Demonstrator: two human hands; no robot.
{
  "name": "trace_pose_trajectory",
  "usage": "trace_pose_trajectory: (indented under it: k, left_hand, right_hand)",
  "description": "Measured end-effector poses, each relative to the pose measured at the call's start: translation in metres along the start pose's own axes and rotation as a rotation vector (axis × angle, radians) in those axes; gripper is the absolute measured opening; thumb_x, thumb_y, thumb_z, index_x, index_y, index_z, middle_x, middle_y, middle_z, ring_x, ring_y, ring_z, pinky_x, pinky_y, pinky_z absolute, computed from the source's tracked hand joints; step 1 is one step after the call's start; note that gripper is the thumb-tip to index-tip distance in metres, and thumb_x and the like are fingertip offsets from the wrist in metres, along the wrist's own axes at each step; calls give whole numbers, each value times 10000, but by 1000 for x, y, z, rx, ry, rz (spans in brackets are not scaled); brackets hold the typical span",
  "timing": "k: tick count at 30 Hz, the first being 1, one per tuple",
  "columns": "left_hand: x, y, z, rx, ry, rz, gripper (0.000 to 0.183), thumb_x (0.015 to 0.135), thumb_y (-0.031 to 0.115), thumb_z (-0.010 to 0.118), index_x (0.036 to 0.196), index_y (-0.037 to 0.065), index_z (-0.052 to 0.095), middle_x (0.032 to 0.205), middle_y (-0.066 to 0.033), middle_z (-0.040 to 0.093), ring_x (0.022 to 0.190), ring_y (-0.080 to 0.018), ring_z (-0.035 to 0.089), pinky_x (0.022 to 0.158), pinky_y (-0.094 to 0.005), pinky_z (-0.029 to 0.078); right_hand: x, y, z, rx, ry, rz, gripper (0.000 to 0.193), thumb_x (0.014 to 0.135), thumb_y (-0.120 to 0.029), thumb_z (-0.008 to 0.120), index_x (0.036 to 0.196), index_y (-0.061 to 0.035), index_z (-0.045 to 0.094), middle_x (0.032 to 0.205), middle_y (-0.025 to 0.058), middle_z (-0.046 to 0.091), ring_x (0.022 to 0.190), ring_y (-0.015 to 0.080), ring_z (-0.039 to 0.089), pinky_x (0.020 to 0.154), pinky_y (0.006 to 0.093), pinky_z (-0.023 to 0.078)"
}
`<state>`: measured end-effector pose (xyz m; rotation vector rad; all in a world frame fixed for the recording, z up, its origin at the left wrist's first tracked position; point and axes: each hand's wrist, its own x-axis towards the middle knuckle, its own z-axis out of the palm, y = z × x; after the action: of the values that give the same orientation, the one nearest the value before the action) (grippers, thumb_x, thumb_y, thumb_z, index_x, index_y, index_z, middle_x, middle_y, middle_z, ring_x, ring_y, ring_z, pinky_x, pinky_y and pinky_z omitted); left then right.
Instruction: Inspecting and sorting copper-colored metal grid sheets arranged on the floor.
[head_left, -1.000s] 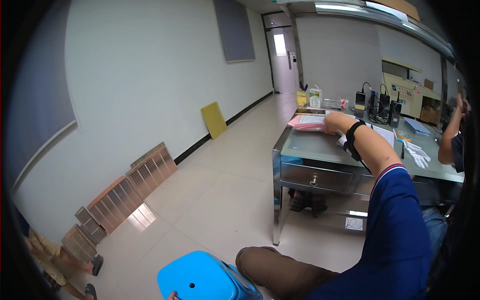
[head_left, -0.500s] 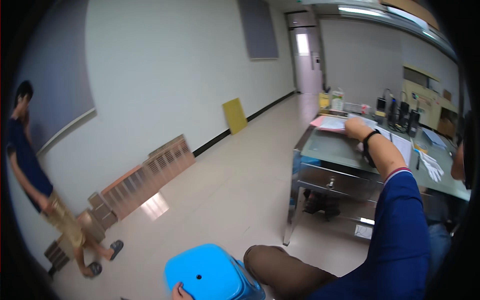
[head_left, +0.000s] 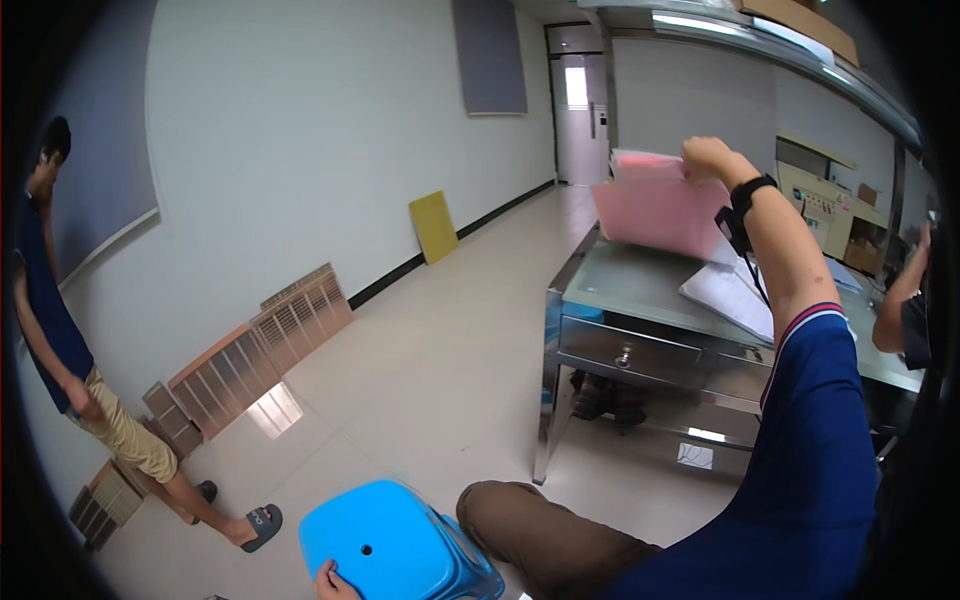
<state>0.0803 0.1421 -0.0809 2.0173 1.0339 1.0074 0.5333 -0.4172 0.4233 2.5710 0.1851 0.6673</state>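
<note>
My right hand (head_left: pixel 712 160) is closed on the top edge of a pink folder (head_left: pixel 665 212) with papers in it, raised and tilted above the glass-topped desk (head_left: pixel 610 285). A black band circles that wrist. White printed sheets (head_left: pixel 735 300) lie on the desk below, partly hidden by my forearm. At the lower edge, my left hand (head_left: pixel 333 582) grips the near left rim of a blue plastic stool (head_left: pixel 390 530); part of this hand is cut off by the frame.
A person (head_left: pixel 60 290) stands at the left by the wall. Wooden slatted panels (head_left: pixel 260 350) and a yellow board (head_left: pixel 433 228) lean along that wall. Another person's arm (head_left: pixel 903 300) is at the far right. A drawer (head_left: pixel 625 345) sits under the desktop.
My right hand has lifted the pink folder off the desk. My left hand stays on the stool. The view has shifted slightly right, and the person at the left has shifted their feet.
</note>
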Motion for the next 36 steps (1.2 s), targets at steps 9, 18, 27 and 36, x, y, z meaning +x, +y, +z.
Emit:
trace_pose_trajectory:
  k: [9,18,27,36]
  left_hand:
    - [2,5,-1,-43,-35,46,249,871,79,459,1008,-44,627,961,-204,649,914,-327,606,853,-378,454]
    - [2,0,2,-50,-60,7,243,861,76,467,998,-36,633,964,-196,651,914,-328,607,851,-383,456]
    - [5,-5,7,-72,-66,41,240,860,49,454,1004,-39,625,965,-191,651,918,-304,610,850,-357,458]
    - [-2,-10,2,-54,-84,99,236,863,52,464,1008,-50,619,965,-187,654,915,-299,612,850,-362,461]
  right_hand:
    - [-23,10,-96,81,72,121,352,533,-235,772,784,-2,689,792,206,655,767,358,647,675,401,528]
    - [-2,-78,-179,-22,366,-187,278,582,-228,744,737,-6,678,763,182,655,746,332,654,639,408,531]
    - [-6,-299,-242,322,690,-528,146,712,-250,643,763,-117,677,776,128,661,740,305,650,629,401,524]
    - [2,-463,-202,766,967,-650,43,664,-148,606,668,-156,649,685,82,648,668,275,644,545,389,503]
